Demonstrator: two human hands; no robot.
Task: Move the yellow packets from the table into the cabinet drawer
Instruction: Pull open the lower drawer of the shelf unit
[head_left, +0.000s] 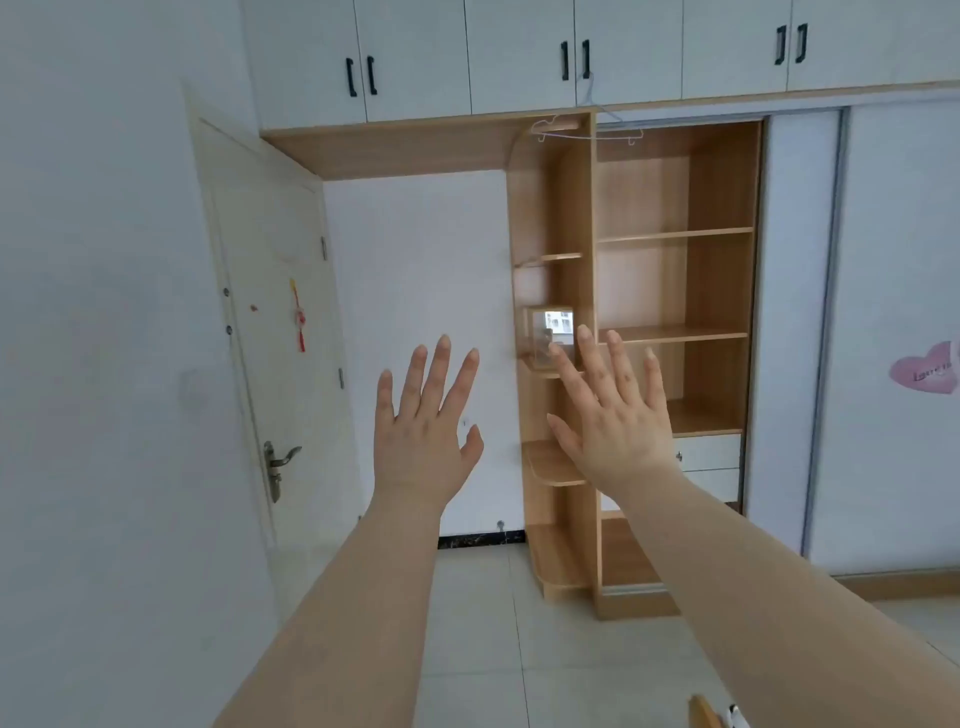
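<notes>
Both arms were raised toward the wardrobe. Left hand (423, 441) was empty, fingers spread, back to camera, before the white wall. Right hand (613, 426) was likewise splayed and empty, overlapping the open wooden cabinet (675, 291). Two white drawers (709, 465) sat closed, just beside the right wrist. Yellow packets and table were out of view.

Two bare forearms, no sleeves, watch or rings visible, left hand (423, 441) and right hand (618, 415) both ungloved with short plain unpainted nails, backs facing camera.
</notes>
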